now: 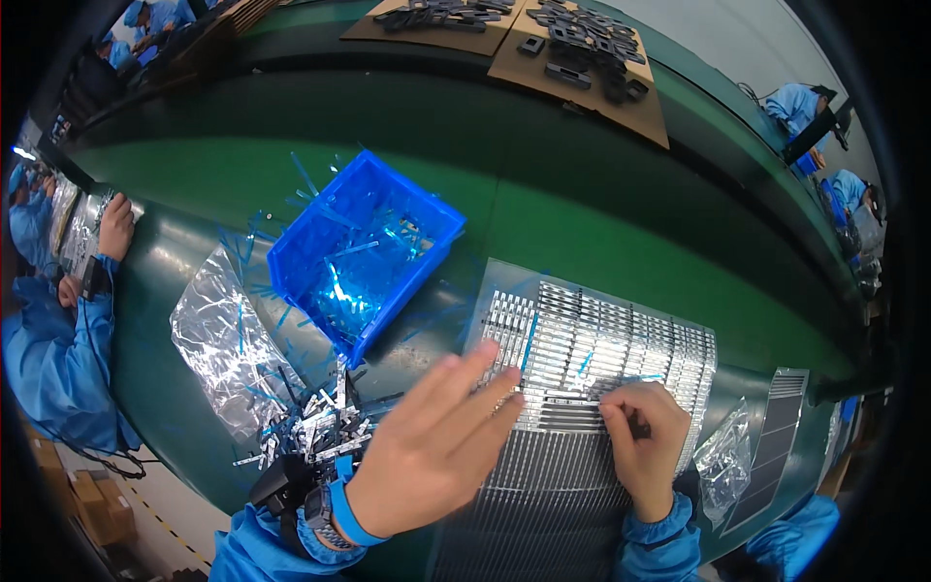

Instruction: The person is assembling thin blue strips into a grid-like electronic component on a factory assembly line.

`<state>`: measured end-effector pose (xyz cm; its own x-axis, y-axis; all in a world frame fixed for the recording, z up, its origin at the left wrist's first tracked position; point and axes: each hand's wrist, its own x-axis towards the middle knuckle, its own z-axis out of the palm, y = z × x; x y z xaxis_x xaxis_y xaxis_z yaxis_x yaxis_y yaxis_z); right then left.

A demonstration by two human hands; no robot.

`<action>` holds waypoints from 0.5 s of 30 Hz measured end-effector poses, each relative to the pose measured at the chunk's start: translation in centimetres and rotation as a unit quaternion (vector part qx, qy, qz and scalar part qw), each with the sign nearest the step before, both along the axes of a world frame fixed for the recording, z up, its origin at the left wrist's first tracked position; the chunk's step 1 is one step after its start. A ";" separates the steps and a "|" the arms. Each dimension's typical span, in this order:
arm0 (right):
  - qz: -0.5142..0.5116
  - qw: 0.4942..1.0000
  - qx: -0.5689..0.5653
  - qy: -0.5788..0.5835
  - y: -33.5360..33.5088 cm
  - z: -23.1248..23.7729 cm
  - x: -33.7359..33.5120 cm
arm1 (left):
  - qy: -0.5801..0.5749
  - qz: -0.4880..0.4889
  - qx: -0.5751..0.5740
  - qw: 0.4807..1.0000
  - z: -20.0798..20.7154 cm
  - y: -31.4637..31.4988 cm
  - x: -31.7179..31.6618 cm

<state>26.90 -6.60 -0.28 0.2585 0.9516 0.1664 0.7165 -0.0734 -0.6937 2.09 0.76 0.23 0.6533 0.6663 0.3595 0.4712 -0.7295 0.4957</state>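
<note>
A clear sheet [504,276] bears rows of narrow silver-and-black strips in its upper part, with dark, ribbed rows lower down. My left hand [427,446] lies over the sheet's left side, fingers stretched out and fingertips at the strips' left ends. At the right, my right hand [652,441] is closed, thumb and forefinger pinched at the right end of a thin strip [562,401]. Small blue film slivers [585,365] rest on the strips. Beside my left wrist is a heap of loose silver, black and white strips [325,422].
A blue bin [441,238] holds clear blue film scraps, some spilling around it. Left of it lies a crumpled clear bag [228,339]. Dark plastic parts [592,48] lie on cardboard at the back. A co-worker's sleeve [68,369] is at the left; another sheet [776,446] is at right.
</note>
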 end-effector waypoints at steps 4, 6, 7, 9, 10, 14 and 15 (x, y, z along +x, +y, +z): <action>-0.011 1.000 -0.016 -0.003 -0.1 -0.1 0.0 | 0.006 -0.057 -0.031 0.998 -1.6 0.0 1.0; -0.016 1.000 -0.020 0.000 0.0 -0.1 0.0 | 0.013 -0.056 -0.049 0.997 -1.5 0.2 1.1; -0.016 1.000 -0.024 0.001 0.1 -0.1 -0.1 | 0.021 -0.056 -0.064 0.996 -1.4 0.2 1.1; -0.017 0.999 -0.029 0.002 0.1 0.0 -0.1 | 0.023 -0.057 -0.071 0.996 -1.2 0.4 1.1; -0.015 1.000 -0.027 -0.003 0.1 0.1 -0.2 | 0.025 -0.057 -0.074 0.995 -1.1 0.5 1.0; 0.019 0.999 0.026 -0.039 0.2 -0.8 0.4 | 0.022 -0.061 -0.083 0.994 -1.2 0.6 1.0; 0.019 0.999 0.025 -0.039 0.1 -0.9 0.3 | 0.024 -0.061 -0.084 0.994 -1.2 0.7 1.0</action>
<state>27.17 -6.46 -1.15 0.2079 0.9502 0.2324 0.7696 -0.0122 -0.6384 3.12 1.42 -0.97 0.7463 0.6292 0.2168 0.4108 -0.6918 0.5938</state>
